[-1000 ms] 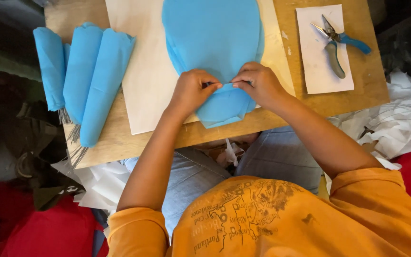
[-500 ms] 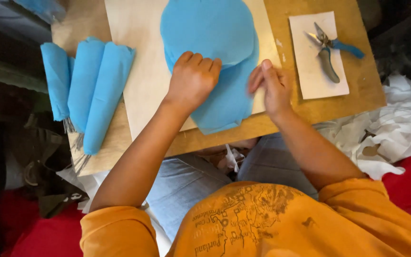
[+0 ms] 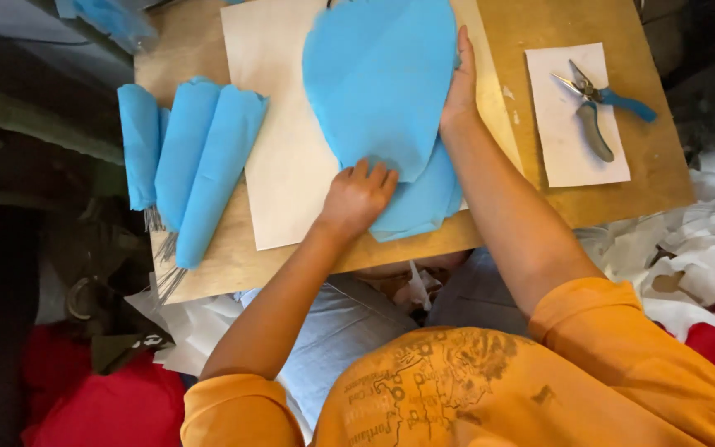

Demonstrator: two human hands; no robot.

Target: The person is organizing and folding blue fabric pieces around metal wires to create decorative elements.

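Both hands have parted since the earlier frames, the right sliding up along the paper's edge, the left dropping to its lower end; far left on the wooden board (image 3: 208,273), three rolled blue paper cones (image 3: 188,157) lie side by side, thin wires poking from their lower ends; next, a cream sheet (image 3: 283,149) spread flat; left hand (image 3: 357,197) rests palm-down, fingers loosely curled, pressing the lower part of the blue tissue stack (image 3: 382,91), gripping nothing; that stack lies on the cream sheet, its lower tip over the board's near edge; right hand (image 3: 461,83) lies open and flat against the stack's right edge, fingers extended upward; further right, a white paper rectangle (image 3: 568,149) with blue-handled pliers (image 3: 593,108) on it; crumpled white paper (image 3: 705,248) sits off the board at far right.
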